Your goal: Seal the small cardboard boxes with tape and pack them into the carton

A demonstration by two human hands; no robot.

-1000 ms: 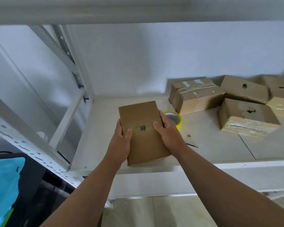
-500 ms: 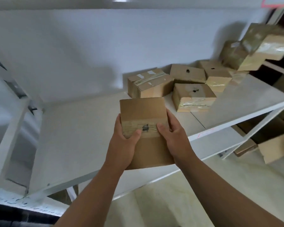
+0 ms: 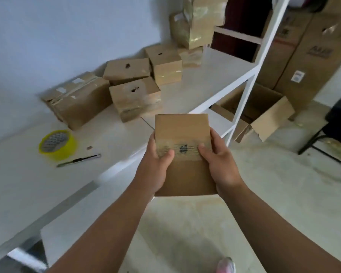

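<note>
Two hands hold one small brown cardboard box [image 3: 182, 131] in the air by the front edge of the white metal shelf [image 3: 201, 83], partly over the pale floor [image 3: 274, 194]. The left hand [image 3: 156, 168] grips its left side and the right hand [image 3: 222, 166] its right side. Each thumb curls onto the top face, and the other fingers are mostly hidden behind the box. Both thumbs rest on a band of clear tape [image 3: 187, 157] that crosses the top over a dark mark. On the shelf, well apart from the held box, lie a yellow roll of tape [image 3: 56, 144], a slim dark pen-like tool [image 3: 79, 160] near it, and a cluster of taped brown cardboard boxes [image 3: 134, 99]. A large open brown carton [image 3: 272, 117] stands on the floor beyond the shelf's white post.
</note>
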